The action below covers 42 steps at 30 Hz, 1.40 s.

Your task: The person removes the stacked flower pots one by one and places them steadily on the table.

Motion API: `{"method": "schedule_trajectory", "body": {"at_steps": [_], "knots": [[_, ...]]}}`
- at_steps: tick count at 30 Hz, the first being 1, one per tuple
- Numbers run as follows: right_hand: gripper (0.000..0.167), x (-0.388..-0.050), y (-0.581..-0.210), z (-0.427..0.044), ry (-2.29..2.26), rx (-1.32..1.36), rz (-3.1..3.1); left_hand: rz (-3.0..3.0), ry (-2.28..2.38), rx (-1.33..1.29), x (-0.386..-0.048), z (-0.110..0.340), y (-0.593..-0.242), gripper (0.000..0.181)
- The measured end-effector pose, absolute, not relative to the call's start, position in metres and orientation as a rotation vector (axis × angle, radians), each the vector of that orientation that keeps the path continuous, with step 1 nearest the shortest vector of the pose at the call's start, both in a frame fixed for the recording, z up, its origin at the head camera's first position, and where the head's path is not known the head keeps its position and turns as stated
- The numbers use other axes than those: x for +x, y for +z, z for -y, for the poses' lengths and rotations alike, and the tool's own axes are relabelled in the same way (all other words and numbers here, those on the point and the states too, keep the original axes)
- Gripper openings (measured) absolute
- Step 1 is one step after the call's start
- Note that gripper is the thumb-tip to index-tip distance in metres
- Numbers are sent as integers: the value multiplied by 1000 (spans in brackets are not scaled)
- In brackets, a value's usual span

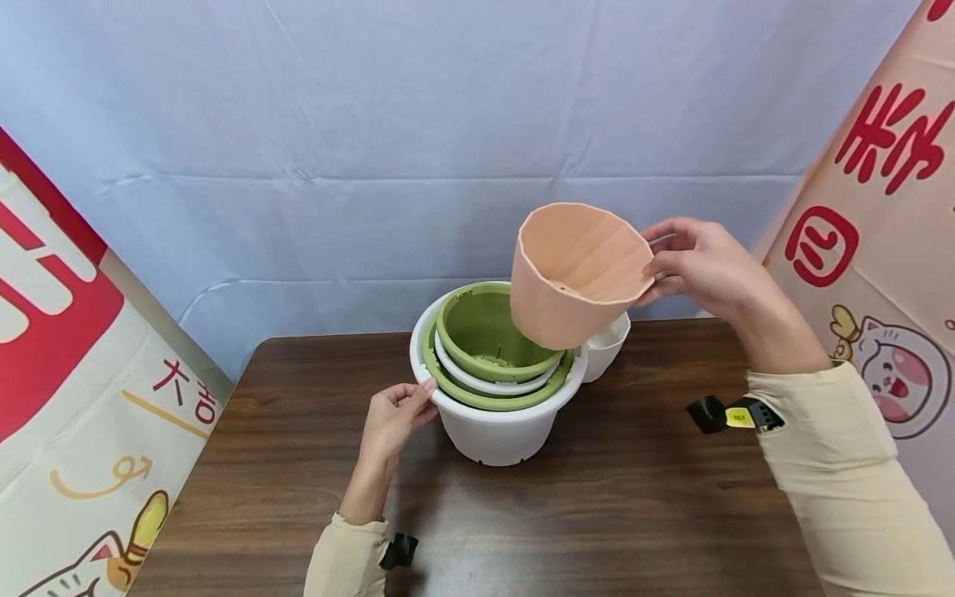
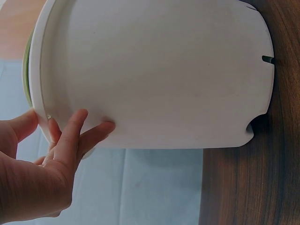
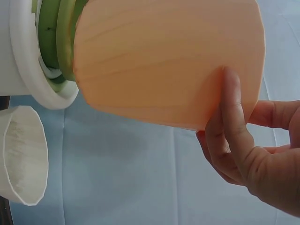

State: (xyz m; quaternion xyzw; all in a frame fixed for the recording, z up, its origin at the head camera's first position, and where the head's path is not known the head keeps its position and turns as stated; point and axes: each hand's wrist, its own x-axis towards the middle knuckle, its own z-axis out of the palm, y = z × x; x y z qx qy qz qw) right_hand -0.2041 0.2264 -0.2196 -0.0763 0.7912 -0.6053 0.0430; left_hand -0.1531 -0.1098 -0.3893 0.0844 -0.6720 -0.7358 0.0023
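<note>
A peach-coloured flowerpot (image 1: pixel 552 311) with a faceted wall hangs tilted above a nested stack of pots. My right hand (image 1: pixel 709 265) pinches its rim at the right side, thumb inside and fingers outside. Below stands a large white flowerpot (image 1: pixel 496 435), holding green and white pots one inside another; the innermost green pot (image 1: pixel 485 319) is uppermost. The left hand (image 1: pixel 391 423) pinches the big white pot's rim at its left. In the left wrist view, the fingers (image 2: pixel 70 136) lie along that pot's outer wall. The peach pot's bottom overlaps the stack's right edge in the head view.
A small white faceted pot (image 1: pixel 608 348) stands behind and right of the stack, partly hidden. Everything rests on a dark wooden table (image 1: pixel 298 464). A pale blue cloth (image 1: pixel 373 166) hangs behind, with printed banners (image 1: pixel 880 249) at both sides.
</note>
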Motion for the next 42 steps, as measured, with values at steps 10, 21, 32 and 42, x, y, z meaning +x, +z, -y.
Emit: {"method": "schedule_trajectory", "body": {"at_steps": [10, 21, 32, 42], "knots": [[35, -206, -223, -244, -1809, -177, -2490, 2103, -2314, 253, -153, 110, -389, 26], [37, -208, -226, -263, -1779, -90, -2516, 2100, -2322, 267, -154, 110, -390, 22], [32, -208, -231, -282, -1785, -52, -2530, 2104, -2320, 262, -154, 111, -390, 22], [32, -203, -238, -298, -1722, -15, -2567, 2116, -2316, 271, -154, 111, -390, 23]]}}
